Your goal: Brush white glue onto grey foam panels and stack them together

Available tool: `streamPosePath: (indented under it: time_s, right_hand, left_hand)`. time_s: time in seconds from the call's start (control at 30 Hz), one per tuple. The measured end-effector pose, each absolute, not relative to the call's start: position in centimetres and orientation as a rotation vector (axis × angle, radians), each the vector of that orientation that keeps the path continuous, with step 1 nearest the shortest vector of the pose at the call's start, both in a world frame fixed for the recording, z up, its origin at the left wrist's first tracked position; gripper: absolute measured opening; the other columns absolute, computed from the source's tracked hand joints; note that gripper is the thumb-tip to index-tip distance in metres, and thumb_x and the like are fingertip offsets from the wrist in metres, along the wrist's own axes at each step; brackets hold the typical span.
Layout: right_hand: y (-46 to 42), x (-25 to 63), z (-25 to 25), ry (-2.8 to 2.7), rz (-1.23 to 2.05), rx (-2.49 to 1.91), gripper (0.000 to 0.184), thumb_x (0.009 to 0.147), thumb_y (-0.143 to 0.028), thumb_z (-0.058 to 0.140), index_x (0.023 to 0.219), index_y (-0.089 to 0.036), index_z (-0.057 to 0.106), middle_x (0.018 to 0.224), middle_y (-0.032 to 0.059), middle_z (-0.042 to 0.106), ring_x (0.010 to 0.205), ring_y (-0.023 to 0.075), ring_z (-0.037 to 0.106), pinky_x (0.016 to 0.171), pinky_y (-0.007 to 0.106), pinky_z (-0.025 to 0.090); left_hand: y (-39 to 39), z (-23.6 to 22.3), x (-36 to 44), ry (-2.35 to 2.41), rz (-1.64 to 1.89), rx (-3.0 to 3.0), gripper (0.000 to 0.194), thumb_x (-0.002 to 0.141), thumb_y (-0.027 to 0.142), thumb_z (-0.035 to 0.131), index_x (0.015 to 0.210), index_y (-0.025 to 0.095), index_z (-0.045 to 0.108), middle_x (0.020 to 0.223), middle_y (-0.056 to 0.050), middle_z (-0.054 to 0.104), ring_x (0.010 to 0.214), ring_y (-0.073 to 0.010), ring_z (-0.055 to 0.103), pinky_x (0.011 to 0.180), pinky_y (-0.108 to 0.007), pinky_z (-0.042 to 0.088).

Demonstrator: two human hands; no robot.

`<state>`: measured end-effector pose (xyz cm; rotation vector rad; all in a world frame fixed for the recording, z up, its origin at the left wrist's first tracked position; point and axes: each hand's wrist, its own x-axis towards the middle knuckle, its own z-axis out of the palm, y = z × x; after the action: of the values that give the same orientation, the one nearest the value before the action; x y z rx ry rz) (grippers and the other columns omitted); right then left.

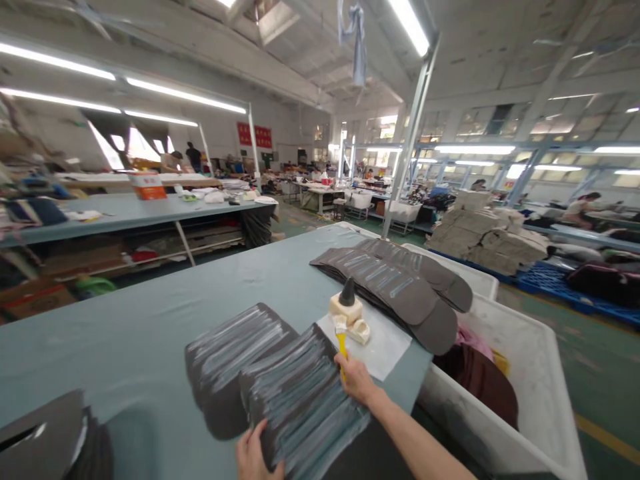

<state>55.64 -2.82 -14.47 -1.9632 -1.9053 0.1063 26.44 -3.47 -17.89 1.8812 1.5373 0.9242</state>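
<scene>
Head view, from the hands outward. Right hand (357, 379): fingers closed round the handle of a yellow brush (342, 350), bristle end pointing away from the body. Left hand (256, 457): fingers partly spread at the left edge of the streaked panels (303, 397); whether it pinches them, cannot tell. Panels: dark, overlapped, lying between the two hands. Risk, as judged: streaks, if wet, smearing; cause, left fingertips or right forearm dragging across. Second risk: panels sliding out of line; cause, a loose left hold. Third: black-coned cream block (346, 300) tipping; cause, a knock from the brush. Beyond: white sheet (387, 350), under the block; second streaked group (225, 363), close on the left; dark stack (383, 280), farther right; blue-green table (150, 327), beneath; white bin (535, 380), beyond its right edge.
</scene>
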Motion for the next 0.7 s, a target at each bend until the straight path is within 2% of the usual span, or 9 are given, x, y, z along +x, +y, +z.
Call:
streamPosePath:
  time_s: [0.2,0.43,0.57,0.7]
  right_hand:
    - [-11.5,62.0,-9.7,-1.739,-0.037,-2.227,0.032,0.077,-0.007,0.040,0.104,-0.021,0.048,0.104,0.0064,0.052,0.080,0.0152,0.054,0.070,0.024,0.041]
    - [-20.2,71.2,-3.9,-1.640,-0.261,-2.438,0.028,0.080,-0.009,0.037,0.103,-0.020,0.049,0.103,0.0070,0.053,0.079,0.0155,0.056,0.068,0.026,0.043]
    - [-19.3,77.5,-1.1,-1.663,-0.387,-2.481,0.028,0.078,-0.009,0.040,0.101,-0.020,0.051,0.103,0.0076,0.055,0.079,0.0161,0.058,0.067,0.027,0.044]
    - [-13.7,86.3,1.2,-1.731,-0.463,-2.504,0.025,0.080,-0.013,0.041,0.102,-0.020,0.050,0.100,0.0067,0.054,0.073,0.0149,0.057,0.060,0.025,0.041]
  left_hand:
    - [-8.1,-11.4,33.9,1.265,0.864,1.826,0.056,0.069,0.015,0.048,0.124,0.019,0.039,0.128,-0.010,0.033,0.124,-0.0253,0.040,0.108,-0.041,0.035]
    - [-12.1,-7.1,43.5,0.924,0.722,1.762,0.065,0.065,0.007,0.050,0.128,0.019,0.039,0.137,-0.011,0.028,0.121,-0.0232,0.044,0.103,-0.035,0.039]
    - [-10.9,-5.3,49.5,0.861,0.750,1.740,0.067,0.064,0.006,0.051,0.129,0.017,0.038,0.137,-0.013,0.029,0.122,-0.0239,0.043,0.103,-0.034,0.037]
    - [-6.3,-3.6,57.7,0.865,0.799,1.733,0.069,0.063,0.006,0.052,0.129,0.017,0.038,0.136,-0.013,0.030,0.122,-0.0236,0.043,0.103,-0.033,0.036]
